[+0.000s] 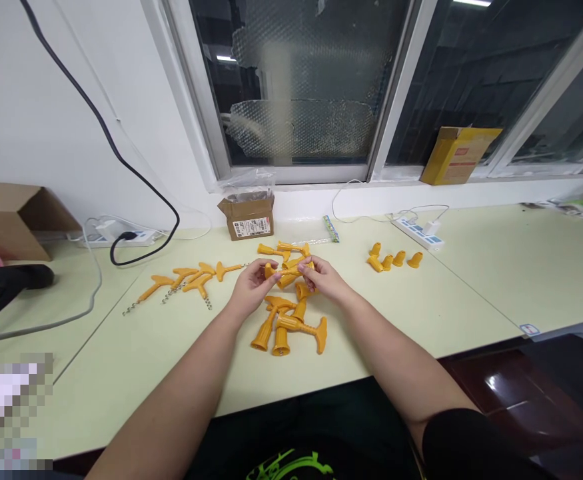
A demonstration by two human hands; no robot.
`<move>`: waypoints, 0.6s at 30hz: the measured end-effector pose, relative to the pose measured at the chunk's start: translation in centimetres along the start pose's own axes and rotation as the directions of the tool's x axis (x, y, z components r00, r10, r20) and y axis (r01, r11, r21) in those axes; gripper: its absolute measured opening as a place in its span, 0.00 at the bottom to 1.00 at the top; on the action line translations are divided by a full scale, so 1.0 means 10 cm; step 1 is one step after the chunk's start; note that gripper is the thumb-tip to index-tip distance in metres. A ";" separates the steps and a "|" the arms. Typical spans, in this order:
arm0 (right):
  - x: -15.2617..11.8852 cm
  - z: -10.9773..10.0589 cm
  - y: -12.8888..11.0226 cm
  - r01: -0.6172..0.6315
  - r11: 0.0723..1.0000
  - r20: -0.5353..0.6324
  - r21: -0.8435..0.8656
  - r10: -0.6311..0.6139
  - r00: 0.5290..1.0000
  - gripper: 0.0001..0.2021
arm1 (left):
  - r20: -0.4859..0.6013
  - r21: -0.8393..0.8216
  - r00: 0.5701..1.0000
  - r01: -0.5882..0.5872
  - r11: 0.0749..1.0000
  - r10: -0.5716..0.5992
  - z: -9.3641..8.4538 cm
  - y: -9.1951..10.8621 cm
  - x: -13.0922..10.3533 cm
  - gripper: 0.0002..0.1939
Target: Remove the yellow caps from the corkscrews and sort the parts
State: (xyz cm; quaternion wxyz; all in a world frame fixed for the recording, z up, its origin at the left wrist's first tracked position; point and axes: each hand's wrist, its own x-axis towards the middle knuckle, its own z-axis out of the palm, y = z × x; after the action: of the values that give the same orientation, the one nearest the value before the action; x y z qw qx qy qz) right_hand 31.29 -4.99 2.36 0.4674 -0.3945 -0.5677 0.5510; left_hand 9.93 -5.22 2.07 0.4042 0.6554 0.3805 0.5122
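Observation:
My left hand (251, 285) and my right hand (324, 277) meet over the middle of the pale table (471, 293), both pinching one orange plastic corkscrew (287, 270) between their fingertips. Just below the hands lies a pile of orange corkscrews with covers (288, 325). Left of my left hand is a row of orange-handled corkscrews with bare metal spirals (186, 280). Several small orange caps (394, 259) stand to the right of my right hand.
A small open cardboard box (248, 217) sits against the wall under the window. Power strips lie at left (121, 235) and right (418, 233). A black cable (136, 180) hangs down the wall. A larger box (11, 217) is far left, a yellow box (458, 155) on the sill.

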 end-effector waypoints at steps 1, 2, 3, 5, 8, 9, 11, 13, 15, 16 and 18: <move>0.00 -0.01 0.00 0.003 1.000 0.012 -0.027 -0.003 1.000 0.24 | 0.000 -0.004 1.000 0.029 1.000 -0.029 -0.01 0.00 0.00 0.21; 0.00 -0.02 0.01 0.012 0.999 0.024 -0.049 -0.011 1.000 0.23 | 0.008 -0.024 0.998 0.063 0.998 -0.063 -0.01 0.01 0.01 0.22; 0.00 -0.03 0.02 0.032 0.997 0.033 -0.070 -0.030 0.999 0.22 | 0.015 -0.056 0.995 0.101 0.993 -0.100 -0.01 0.02 0.01 0.25; -0.02 -0.07 0.03 0.110 0.983 0.045 -0.149 -0.105 0.993 0.20 | 0.005 -0.137 0.978 0.207 0.969 -0.208 -0.02 0.05 0.02 0.31; -0.05 -0.12 0.04 0.263 0.887 0.102 -0.380 -0.243 0.965 0.17 | 0.040 -0.222 0.898 0.436 0.872 -0.438 -0.05 0.11 0.02 0.35; -0.06 -0.14 0.04 0.318 0.837 0.136 -0.446 -0.288 0.948 0.16 | 0.077 -0.232 0.861 0.505 0.831 -0.502 -0.06 0.13 0.02 0.35; -0.07 -0.15 0.02 0.441 0.733 0.218 -0.518 -0.385 0.897 0.13 | 0.155 -0.240 0.796 0.605 0.759 -0.585 -0.08 0.16 0.02 0.33; -0.05 -0.15 0.01 0.566 0.625 0.307 -0.537 -0.480 0.822 0.10 | 0.182 -0.265 0.736 0.675 0.688 -0.652 -0.11 0.18 0.03 0.27; -0.03 -0.14 0.00 0.654 0.525 0.376 -0.544 -0.544 0.750 0.08 | 0.220 -0.311 0.673 0.735 0.603 -0.707 -0.14 0.18 0.04 0.18; -0.01 -0.13 0.00 0.680 0.490 0.392 -0.545 -0.568 0.724 0.07 | 0.251 -0.333 0.645 0.757 0.562 -0.722 -0.15 0.19 0.05 0.14; 0.01 -0.14 0.00 0.703 0.457 0.387 -0.545 -0.607 0.694 0.07 | 0.283 -0.376 0.629 0.768 0.519 -0.724 -0.19 0.19 0.07 0.09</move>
State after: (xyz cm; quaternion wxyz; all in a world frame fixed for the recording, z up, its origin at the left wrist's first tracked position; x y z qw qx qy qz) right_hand 32.62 -4.55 2.26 0.4326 -0.2435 -0.8602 0.1167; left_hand 8.33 -5.07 4.35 0.7447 0.3344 0.4716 0.3334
